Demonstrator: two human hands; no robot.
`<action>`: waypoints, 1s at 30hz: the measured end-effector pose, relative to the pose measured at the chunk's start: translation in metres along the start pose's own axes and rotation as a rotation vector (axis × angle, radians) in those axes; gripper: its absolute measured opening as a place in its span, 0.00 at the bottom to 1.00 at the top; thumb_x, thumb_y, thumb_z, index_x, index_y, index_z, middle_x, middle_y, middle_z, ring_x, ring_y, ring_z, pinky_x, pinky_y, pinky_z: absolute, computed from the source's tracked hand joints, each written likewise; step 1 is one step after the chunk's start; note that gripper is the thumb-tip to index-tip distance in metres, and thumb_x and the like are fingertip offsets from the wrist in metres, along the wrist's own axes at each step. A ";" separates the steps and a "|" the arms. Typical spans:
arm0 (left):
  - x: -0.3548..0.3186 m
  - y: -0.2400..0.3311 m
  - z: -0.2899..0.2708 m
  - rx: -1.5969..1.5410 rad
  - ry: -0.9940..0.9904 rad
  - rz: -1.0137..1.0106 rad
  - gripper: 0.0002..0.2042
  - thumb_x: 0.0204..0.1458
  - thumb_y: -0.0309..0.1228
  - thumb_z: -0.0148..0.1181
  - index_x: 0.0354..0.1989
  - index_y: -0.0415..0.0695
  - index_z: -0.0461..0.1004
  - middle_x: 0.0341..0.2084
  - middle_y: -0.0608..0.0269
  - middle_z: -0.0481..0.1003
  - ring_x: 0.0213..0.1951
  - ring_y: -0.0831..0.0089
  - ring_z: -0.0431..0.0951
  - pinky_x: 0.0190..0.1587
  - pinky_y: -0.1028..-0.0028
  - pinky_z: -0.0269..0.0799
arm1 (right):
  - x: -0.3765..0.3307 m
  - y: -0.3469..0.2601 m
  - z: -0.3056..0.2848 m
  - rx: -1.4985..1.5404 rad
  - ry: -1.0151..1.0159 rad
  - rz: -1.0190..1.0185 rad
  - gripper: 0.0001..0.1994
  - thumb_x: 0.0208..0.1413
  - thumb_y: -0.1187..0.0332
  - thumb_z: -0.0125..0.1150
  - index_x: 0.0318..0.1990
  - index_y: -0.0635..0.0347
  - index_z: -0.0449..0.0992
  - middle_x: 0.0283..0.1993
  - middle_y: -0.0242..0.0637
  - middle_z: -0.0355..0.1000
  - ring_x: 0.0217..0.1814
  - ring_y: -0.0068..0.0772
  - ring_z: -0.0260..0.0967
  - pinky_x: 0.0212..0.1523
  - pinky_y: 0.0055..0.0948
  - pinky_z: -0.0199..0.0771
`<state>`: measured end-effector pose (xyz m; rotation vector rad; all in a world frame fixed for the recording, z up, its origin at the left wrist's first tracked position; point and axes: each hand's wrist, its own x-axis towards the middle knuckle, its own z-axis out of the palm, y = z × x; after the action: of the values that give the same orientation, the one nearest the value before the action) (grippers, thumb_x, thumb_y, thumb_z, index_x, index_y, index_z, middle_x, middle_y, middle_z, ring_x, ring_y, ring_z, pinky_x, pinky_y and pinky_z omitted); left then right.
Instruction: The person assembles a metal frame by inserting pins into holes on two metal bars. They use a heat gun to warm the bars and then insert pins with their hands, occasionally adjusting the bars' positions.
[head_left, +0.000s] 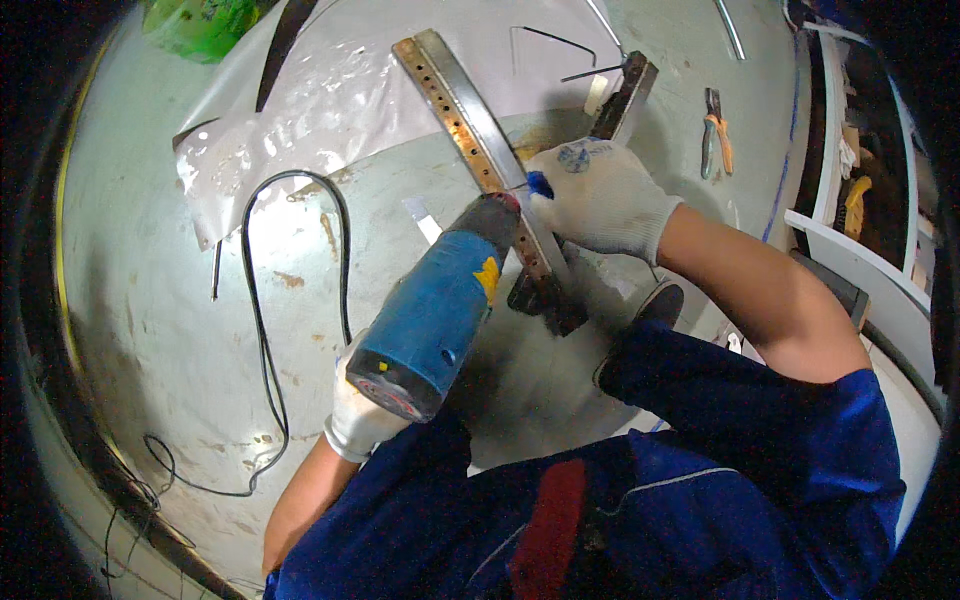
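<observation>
While our left hand (360,412) grips the blue power tool (430,312), centre of the frame, and our right hand (602,195) curls beside the perforated metal bar (480,164), its pinch we cannot tell, we should keep the tool's nose (490,218) square and steady.

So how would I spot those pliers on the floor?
Start at the shelving on the right. On the floor to its left, beyond the gloved right hand, lie the pliers. An orange handle sets them apart from the plain metal rod nearby.
</observation>
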<state>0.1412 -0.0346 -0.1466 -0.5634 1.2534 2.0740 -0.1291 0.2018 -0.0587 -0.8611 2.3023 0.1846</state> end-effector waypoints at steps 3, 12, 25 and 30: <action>-0.002 0.010 0.003 -0.870 -0.056 -0.166 0.30 0.71 0.48 0.36 0.73 0.40 0.59 0.66 0.41 0.68 0.64 0.47 0.73 0.67 0.47 0.70 | 0.003 -0.002 -0.007 0.071 -0.091 0.024 0.19 0.60 0.55 0.53 0.45 0.62 0.80 0.45 0.50 0.81 0.49 0.52 0.80 0.52 0.49 0.79; -0.005 0.036 -0.002 -2.128 0.058 -0.615 0.32 0.72 0.52 0.31 0.77 0.44 0.52 0.74 0.45 0.58 0.71 0.48 0.65 0.72 0.49 0.63 | -0.016 0.026 -0.012 0.175 0.038 0.133 0.21 0.58 0.51 0.56 0.47 0.58 0.81 0.42 0.52 0.80 0.48 0.54 0.79 0.53 0.46 0.78; -0.010 0.007 -0.016 0.400 -0.139 0.186 0.30 0.72 0.49 0.35 0.77 0.45 0.51 0.74 0.50 0.58 0.73 0.53 0.62 0.74 0.53 0.59 | -0.027 0.032 0.017 0.206 0.098 0.029 0.19 0.62 0.53 0.54 0.47 0.59 0.79 0.45 0.51 0.79 0.49 0.51 0.79 0.53 0.47 0.78; -0.014 0.001 -0.021 0.328 -0.119 0.114 0.29 0.72 0.46 0.38 0.77 0.46 0.51 0.74 0.51 0.59 0.73 0.56 0.62 0.75 0.55 0.58 | -0.029 0.051 0.041 0.613 0.066 0.189 0.21 0.61 0.55 0.57 0.52 0.62 0.80 0.48 0.50 0.79 0.50 0.46 0.79 0.56 0.39 0.76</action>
<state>0.1509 -0.0583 -0.1466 -0.2208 1.5425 1.9044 -0.1226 0.2709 -0.0767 -0.3397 2.2954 -0.4560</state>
